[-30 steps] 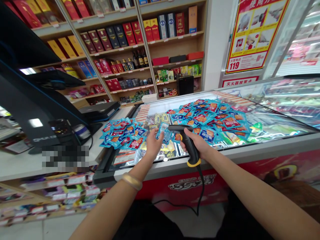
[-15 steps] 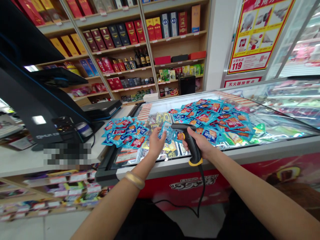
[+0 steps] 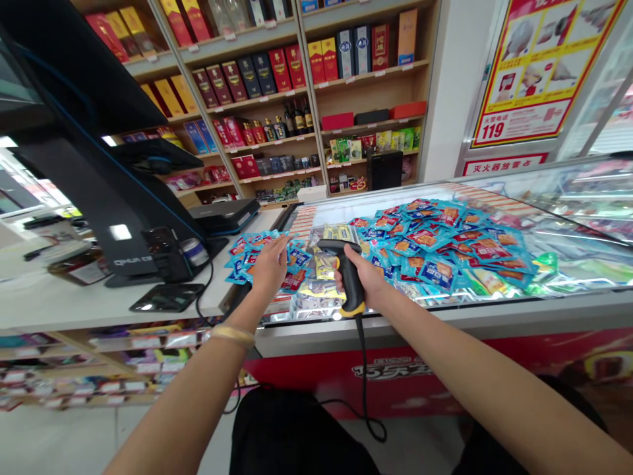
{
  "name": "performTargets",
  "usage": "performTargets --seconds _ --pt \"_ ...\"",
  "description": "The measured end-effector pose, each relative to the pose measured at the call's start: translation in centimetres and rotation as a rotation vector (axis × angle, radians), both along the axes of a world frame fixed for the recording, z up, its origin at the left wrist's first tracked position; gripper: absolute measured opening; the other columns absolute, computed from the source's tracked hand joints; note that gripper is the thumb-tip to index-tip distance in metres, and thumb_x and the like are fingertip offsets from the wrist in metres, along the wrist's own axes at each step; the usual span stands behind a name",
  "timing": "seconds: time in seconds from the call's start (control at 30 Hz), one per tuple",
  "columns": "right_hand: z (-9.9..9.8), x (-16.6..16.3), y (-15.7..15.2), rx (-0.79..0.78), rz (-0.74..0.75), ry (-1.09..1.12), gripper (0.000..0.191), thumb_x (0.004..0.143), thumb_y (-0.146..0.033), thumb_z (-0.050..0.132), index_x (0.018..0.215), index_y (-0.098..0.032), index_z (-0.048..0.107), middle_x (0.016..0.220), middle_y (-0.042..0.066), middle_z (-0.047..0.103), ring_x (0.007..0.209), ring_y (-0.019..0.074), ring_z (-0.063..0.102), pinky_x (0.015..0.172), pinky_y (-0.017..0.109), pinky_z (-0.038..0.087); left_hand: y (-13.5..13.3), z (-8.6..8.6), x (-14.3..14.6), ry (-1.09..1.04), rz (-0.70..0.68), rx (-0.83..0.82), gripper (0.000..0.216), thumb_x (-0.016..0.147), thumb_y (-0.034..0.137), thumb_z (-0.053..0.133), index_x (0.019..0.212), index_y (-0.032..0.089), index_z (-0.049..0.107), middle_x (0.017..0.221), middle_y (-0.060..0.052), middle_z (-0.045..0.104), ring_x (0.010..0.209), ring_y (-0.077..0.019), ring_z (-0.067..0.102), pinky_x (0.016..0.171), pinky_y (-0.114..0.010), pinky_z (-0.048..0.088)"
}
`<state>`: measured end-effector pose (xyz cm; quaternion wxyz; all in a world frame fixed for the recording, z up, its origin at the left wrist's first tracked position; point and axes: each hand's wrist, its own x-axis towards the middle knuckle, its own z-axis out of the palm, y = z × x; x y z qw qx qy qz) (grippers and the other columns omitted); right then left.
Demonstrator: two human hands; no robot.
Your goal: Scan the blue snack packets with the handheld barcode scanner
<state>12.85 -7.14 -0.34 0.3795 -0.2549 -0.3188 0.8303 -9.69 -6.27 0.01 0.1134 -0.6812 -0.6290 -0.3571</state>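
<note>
My right hand [image 3: 363, 277] is wrapped around the grip of a black and yellow barcode scanner [image 3: 352, 284], its head pointing left above the glass top of a freezer. My left hand [image 3: 270, 267] is over the smaller pile of blue snack packets [image 3: 297, 258] on the left, fingers stretched out; I see no packet held in it, though the fingertips are partly blurred. To the right of the scanner lies a larger heap of the same blue and red packets [image 3: 435, 237]. Yellow packages [image 3: 324, 264] show between the two piles.
The glass freezer [image 3: 316, 336] has a grey front edge and a red panel. A black register stand [image 3: 119, 191], a phone [image 3: 167, 298] and a small can [image 3: 195, 252] occupy the left counter. The scanner's cable [image 3: 364, 369] hangs down the front. Shelves of boxes [image 3: 257, 72] stand behind.
My left hand has moved left from in front of the scanner to the left pile, and the packet it held is out of its fingers. The scanner has shifted slightly left; the view has turned a little.
</note>
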Motion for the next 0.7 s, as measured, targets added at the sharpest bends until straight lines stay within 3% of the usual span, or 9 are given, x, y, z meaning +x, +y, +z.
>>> performTargets --seconds 0.1,0.2,0.5,0.7 --pt "0.0 -1.8 0.4 -0.041 0.001 -0.001 0.045 0.091 -0.056 0.045 0.072 -0.016 0.056 0.050 0.000 0.054 0.042 0.0093 0.048 0.043 0.019 0.042 -0.2 -0.8 -1.8 0.259 0.164 -0.188 0.044 0.091 0.041 0.043 0.129 0.023 0.058 0.144 -0.012 0.050 0.139 -0.0347 0.034 0.112 -0.061 0.020" --pt "-0.1 -2.3 0.5 -0.067 0.007 -0.021 0.045 0.090 -0.057 0.046 0.072 -0.016 0.056 0.049 0.000 0.053 0.040 0.0093 0.046 0.043 0.020 0.042 -0.3 -1.9 -2.3 0.388 0.211 -0.283 0.053 0.092 0.048 0.040 0.137 0.023 0.049 0.150 -0.013 0.040 0.142 -0.0365 0.027 0.111 -0.063 0.019" --pt "0.0 -1.3 0.0 -0.061 -0.026 -0.003 0.045 0.090 -0.056 0.046 0.071 -0.016 0.056 0.050 0.001 0.054 0.041 0.0095 0.047 0.043 0.020 0.041 -0.9 -1.4 -1.2 0.383 0.235 -0.157 0.054 0.094 0.045 0.036 0.142 0.022 0.044 0.155 -0.013 0.032 0.145 -0.0351 0.021 0.113 -0.061 0.015" --pt "-0.6 1.9 -1.2 0.023 -0.060 0.099 0.044 0.092 -0.054 0.044 0.076 -0.016 0.059 0.053 0.001 0.056 0.044 0.0094 0.050 0.044 0.018 0.042 -1.9 -1.5 2.9 0.356 0.164 -0.121 0.055 0.094 0.041 0.037 0.143 0.019 0.042 0.157 -0.013 0.028 0.145 -0.0343 0.020 0.113 -0.061 0.018"
